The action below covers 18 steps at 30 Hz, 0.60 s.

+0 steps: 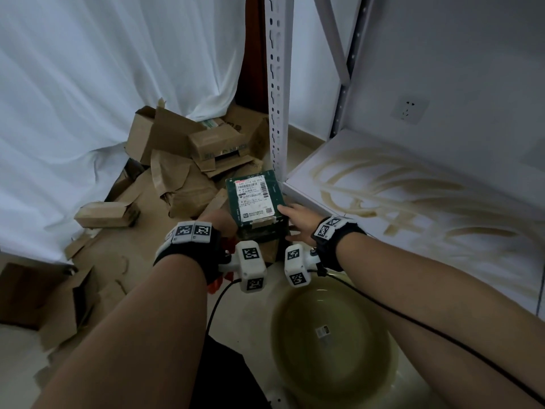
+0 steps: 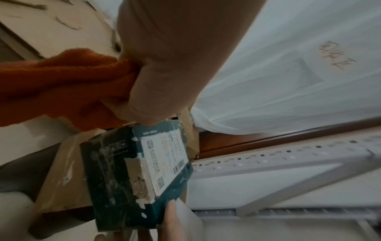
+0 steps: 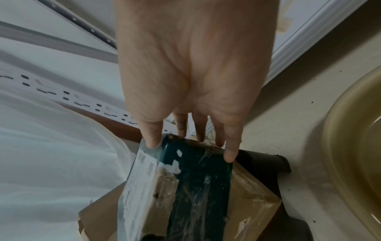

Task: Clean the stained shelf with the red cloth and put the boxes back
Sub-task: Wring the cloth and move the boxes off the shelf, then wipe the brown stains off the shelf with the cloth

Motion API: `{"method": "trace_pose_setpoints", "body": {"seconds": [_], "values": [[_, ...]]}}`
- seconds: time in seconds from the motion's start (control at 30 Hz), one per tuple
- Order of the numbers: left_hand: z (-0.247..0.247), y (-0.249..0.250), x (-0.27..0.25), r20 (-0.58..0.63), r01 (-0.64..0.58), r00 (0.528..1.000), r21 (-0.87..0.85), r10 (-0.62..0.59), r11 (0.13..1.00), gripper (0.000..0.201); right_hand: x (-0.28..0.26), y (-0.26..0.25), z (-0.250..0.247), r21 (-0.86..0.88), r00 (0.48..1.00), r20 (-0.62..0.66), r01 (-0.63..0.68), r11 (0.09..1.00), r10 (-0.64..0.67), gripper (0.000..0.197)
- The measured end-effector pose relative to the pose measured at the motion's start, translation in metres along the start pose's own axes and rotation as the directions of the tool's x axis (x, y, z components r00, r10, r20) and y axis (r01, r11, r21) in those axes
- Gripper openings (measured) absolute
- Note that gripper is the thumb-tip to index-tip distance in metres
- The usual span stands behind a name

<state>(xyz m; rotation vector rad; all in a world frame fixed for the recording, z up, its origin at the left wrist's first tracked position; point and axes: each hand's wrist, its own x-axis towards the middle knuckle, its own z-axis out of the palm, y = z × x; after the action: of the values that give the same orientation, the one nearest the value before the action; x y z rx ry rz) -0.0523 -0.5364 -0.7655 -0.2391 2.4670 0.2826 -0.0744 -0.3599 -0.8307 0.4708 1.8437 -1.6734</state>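
Note:
A dark green box (image 1: 256, 202) with a white shipping label lies on top of a brown carton (image 1: 269, 249) on the floor, beside the shelf post. My left hand (image 1: 219, 221) presses its left side while gripping the bunched red cloth (image 2: 62, 84). My right hand (image 1: 290, 218) holds the box's right end, thumb on the label face and fingers down the side (image 3: 198, 127). The white shelf (image 1: 413, 208) at the right is smeared with brown arcs of stain and has no boxes on it.
A round basin (image 1: 330, 329) of yellowish water stands on the floor under my right forearm. Torn cardboard and flattened cartons (image 1: 188, 149) pile up against the white curtain. The perforated shelf post (image 1: 277, 98) rises just behind the green box.

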Motion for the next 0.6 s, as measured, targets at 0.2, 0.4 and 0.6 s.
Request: {"method": "trace_pose_setpoints", "body": {"seconds": [0.2, 0.4, 0.6], "values": [[-0.024, 0.014, -0.008, -0.193, -0.046, 0.978, 0.144, 0.074, 0.988, 0.015, -0.014, 0.003, -0.022, -0.063, 0.99, -0.13, 0.042, 0.997, -0.05, 0.053], [-0.04, 0.064, -0.032, -0.332, -0.16, 0.923, 0.132, 0.196, 0.978, 0.016, -0.07, 0.013, -0.069, 0.004, 0.971, -0.237, 0.026, 1.0, -0.024, 0.038], [-0.025, 0.156, -0.086, -0.357, -0.304, 0.856, 0.237, 0.373, 0.923, 0.031, -0.132, 0.025, -0.139, -0.015, 0.938, -0.333, 0.1, 0.995, -0.099, 0.044]]}}
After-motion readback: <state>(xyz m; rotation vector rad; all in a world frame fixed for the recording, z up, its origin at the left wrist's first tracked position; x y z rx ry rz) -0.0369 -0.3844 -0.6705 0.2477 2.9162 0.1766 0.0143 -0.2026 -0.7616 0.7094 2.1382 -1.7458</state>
